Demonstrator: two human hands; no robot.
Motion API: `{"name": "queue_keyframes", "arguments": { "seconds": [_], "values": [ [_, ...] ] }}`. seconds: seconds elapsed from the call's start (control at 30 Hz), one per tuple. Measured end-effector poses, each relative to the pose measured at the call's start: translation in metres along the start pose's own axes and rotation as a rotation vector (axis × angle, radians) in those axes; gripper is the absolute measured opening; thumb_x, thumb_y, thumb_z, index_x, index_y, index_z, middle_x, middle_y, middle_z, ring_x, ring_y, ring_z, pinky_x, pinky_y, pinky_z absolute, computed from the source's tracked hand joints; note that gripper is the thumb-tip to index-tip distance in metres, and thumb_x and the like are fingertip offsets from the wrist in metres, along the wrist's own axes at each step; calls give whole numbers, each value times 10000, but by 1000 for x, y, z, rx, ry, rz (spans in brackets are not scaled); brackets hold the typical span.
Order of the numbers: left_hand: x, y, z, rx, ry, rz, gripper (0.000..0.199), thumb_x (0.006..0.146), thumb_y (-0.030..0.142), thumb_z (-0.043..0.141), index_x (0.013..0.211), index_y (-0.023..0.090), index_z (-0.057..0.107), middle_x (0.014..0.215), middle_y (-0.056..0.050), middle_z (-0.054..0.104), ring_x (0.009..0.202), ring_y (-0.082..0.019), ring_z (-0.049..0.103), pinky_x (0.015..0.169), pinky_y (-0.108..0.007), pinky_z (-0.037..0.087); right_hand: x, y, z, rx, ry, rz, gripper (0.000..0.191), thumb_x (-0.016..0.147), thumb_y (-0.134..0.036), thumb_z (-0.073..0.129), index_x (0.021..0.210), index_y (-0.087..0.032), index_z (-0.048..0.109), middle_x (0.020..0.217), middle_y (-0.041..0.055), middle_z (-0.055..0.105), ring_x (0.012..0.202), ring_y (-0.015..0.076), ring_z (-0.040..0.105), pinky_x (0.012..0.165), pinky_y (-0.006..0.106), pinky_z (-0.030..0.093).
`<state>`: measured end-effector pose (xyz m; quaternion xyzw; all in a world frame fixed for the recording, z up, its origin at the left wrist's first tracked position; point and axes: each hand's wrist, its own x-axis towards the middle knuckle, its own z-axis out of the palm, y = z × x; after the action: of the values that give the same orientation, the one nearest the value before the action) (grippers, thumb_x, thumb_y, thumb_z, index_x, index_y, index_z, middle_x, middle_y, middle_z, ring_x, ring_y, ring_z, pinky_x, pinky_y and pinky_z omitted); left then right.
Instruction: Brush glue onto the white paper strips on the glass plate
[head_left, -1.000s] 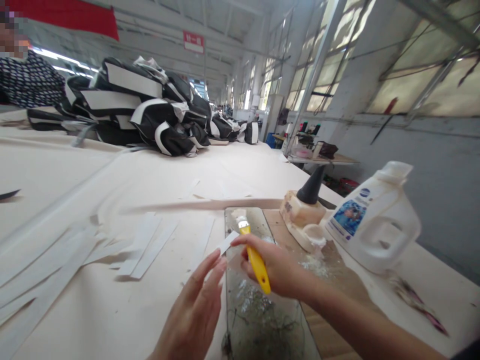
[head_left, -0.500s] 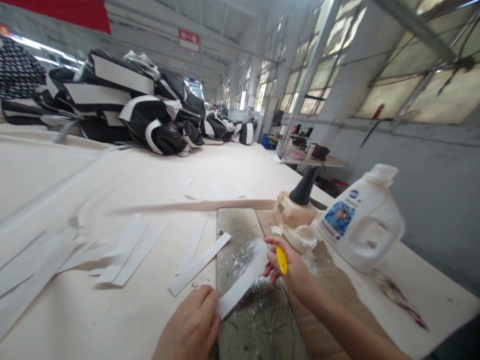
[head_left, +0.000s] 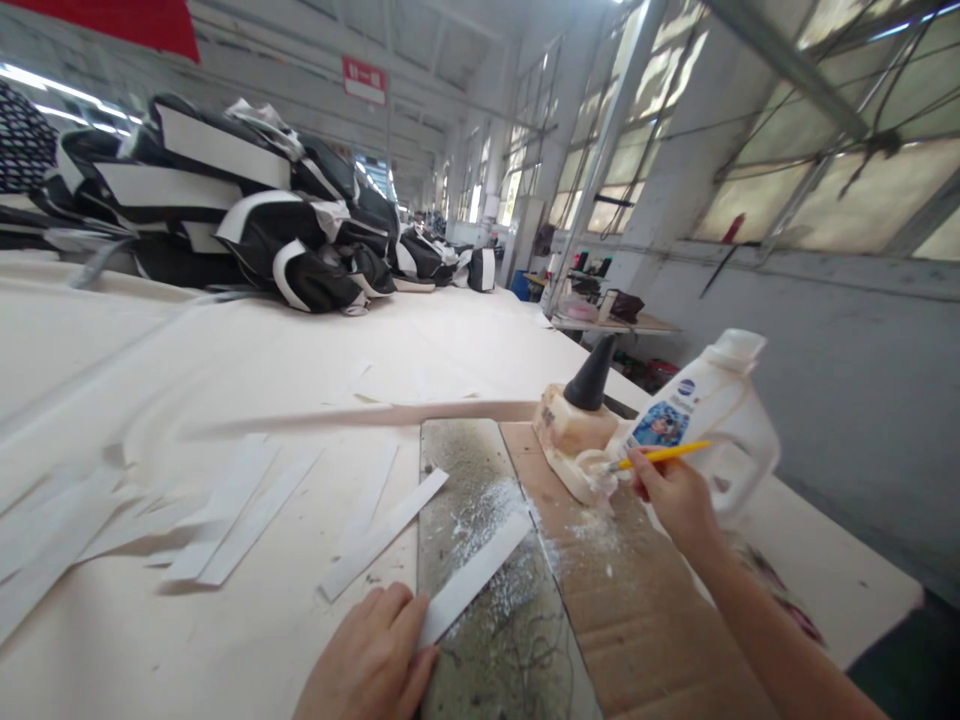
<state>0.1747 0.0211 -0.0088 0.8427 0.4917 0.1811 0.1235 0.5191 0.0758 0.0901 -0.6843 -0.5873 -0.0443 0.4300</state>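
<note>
My left hand (head_left: 375, 650) pinches the near end of a white strip (head_left: 480, 572), which lies slantwise over a glue-speckled board (head_left: 465, 450). In my right hand (head_left: 679, 500) is a yellow-handled brush (head_left: 671, 453), fingers closed round it. The brush's tip is down at a small whitish cup (head_left: 598, 468), caked with white paste; the bristles are hard to make out. Another white strip (head_left: 390, 535) rests partly on the board's left edge. Behind the cup sits a cream block-like container (head_left: 574, 425) with a black cone (head_left: 591, 375) on top.
A white jug (head_left: 739, 400) with a handle stands behind my right hand. Brown cardboard (head_left: 637, 630) lies right of the board. Several loose white strips (head_left: 202, 515) are scattered at left. Black-and-white padded pieces (head_left: 262, 220) are heaped at the back of the pale-covered table (head_left: 465, 340).
My right hand has moved right, carrying the brush from the strip's far end to the cup. The left hand still holds the strip at its near end. The view has shifted slightly.
</note>
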Motion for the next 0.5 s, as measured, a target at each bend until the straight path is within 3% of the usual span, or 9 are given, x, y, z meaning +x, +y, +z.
{"name": "queue_keyframes", "arguments": {
  "seconds": [0.13, 0.23, 0.3, 0.37, 0.5],
  "values": [
    [0, -4, 2, 7, 36, 2, 229, 793, 118, 455, 942, 185, 614, 925, -76, 605, 880, -205, 589, 805, -353, 504, 1, -1, 4, -48, -19, 13, 531, 749, -664, 429, 574, -178, 551, 474, 46, 561, 462, 190, 539, 480, 286, 391],
    [-2, -8, 3, 16, 99, 32, 250, 803, 132, 440, 996, 175, 593, 951, -92, 598, 895, -206, 588, 803, -345, 509, -3, 0, -1, 19, 64, 26, 490, 767, -622, 454, 653, -165, 586, 536, 59, 600, 502, 200, 564, 500, 290, 425],
    [-3, -9, 2, 13, 114, 32, 248, 812, 136, 428, 1001, 170, 586, 956, -95, 592, 897, -205, 584, 802, -343, 508, -6, 5, -7, 51, 14, 34, 456, 770, -595, 465, 703, -164, 598, 553, 54, 608, 506, 204, 568, 498, 294, 436],
    [-4, -7, 0, -6, 96, 8, 243, 812, 124, 424, 989, 173, 582, 945, -83, 588, 884, -194, 581, 800, -330, 505, -10, 9, -12, -22, -58, 28, 434, 772, -573, 448, 628, -184, 574, 511, 41, 580, 485, 202, 555, 487, 296, 423],
    [-4, -1, -4, -29, 72, -36, 240, 799, 99, 437, 969, 188, 580, 948, -60, 579, 885, -182, 570, 810, -321, 493, -25, -6, -10, -147, -4, 8, 398, 765, -545, 422, 599, -204, 542, 432, 13, 502, 433, 192, 511, 441, 290, 375]
  ]
}}
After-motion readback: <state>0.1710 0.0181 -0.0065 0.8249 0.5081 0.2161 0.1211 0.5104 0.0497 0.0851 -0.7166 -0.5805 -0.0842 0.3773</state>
